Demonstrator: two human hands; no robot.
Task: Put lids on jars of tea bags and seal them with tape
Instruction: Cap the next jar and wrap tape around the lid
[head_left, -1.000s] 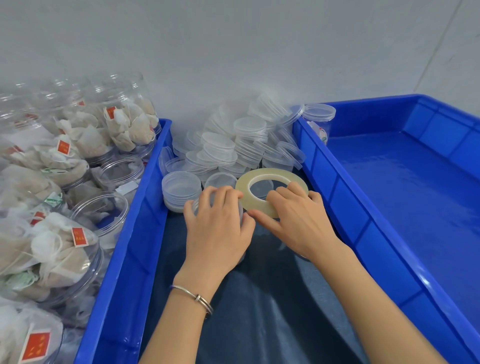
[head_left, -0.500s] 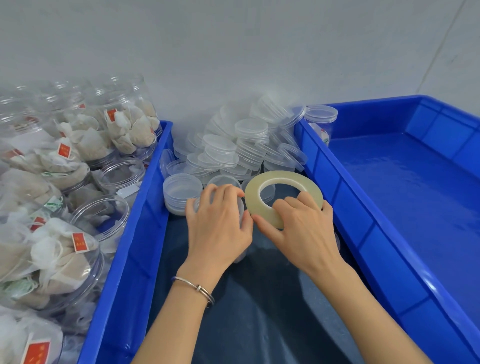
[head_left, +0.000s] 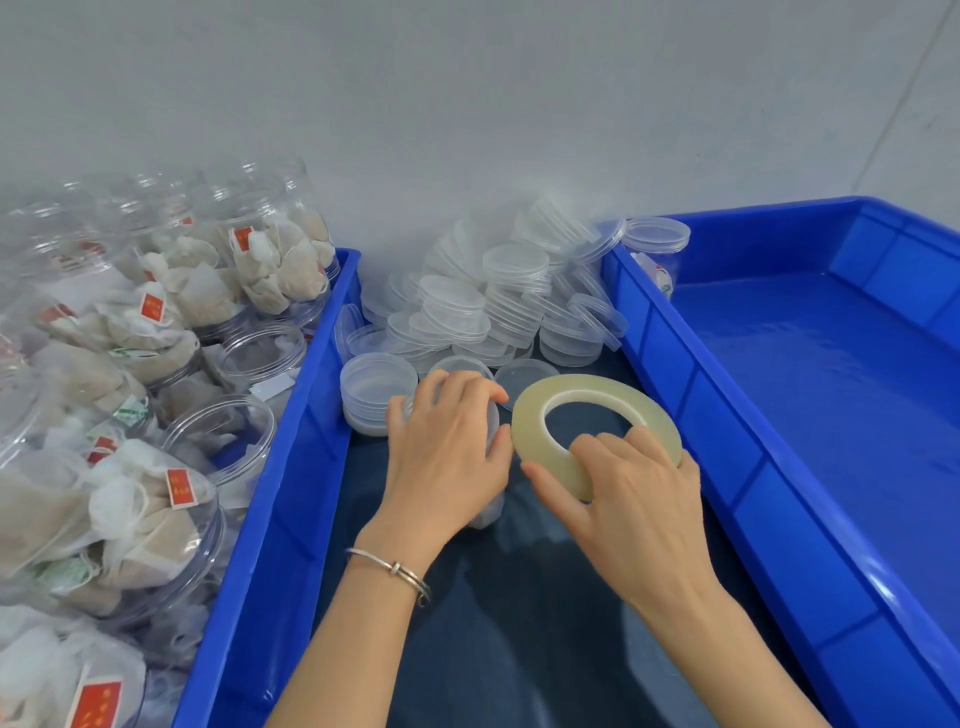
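Left hand (head_left: 447, 462) sits on top of a clear jar (head_left: 485, 512) standing in the middle blue tray (head_left: 291, 467), fingers curled down over the jar's lid and gripping it; the jar is mostly hidden under the palm, only a sliver of its wall shows just right of the wrist side. A silver bracelet (head_left: 392, 569) is on that wrist. Right hand (head_left: 631, 504) is just right of the jar and holds a roll of tape (head_left: 592, 421), pale yellowish and ring-shaped, thumb under the near edge and fingers hooked over the ring's near side into the hole. The roll is tilted, its left edge touching or almost touching the left hand's thumb; cannot tell if tape is stuck to the jar.

Behind the jar, at the tray's far end, is a pile of clear lids (head_left: 498, 306), loose and stacked. A short stack of lids (head_left: 376, 392) stands just left of the jar, near the tray's left wall. The tray floor looks dark.

Left of the tray, outside it, are many clear jars of tea bags (head_left: 130, 467) with red tags, several open-mouthed and lidless. Right of the jar's tray is a second blue tray (head_left: 831, 415), wall against wall. One lidded jar (head_left: 655, 244) stands at the far left corner of that second tray, beyond the lid pile.
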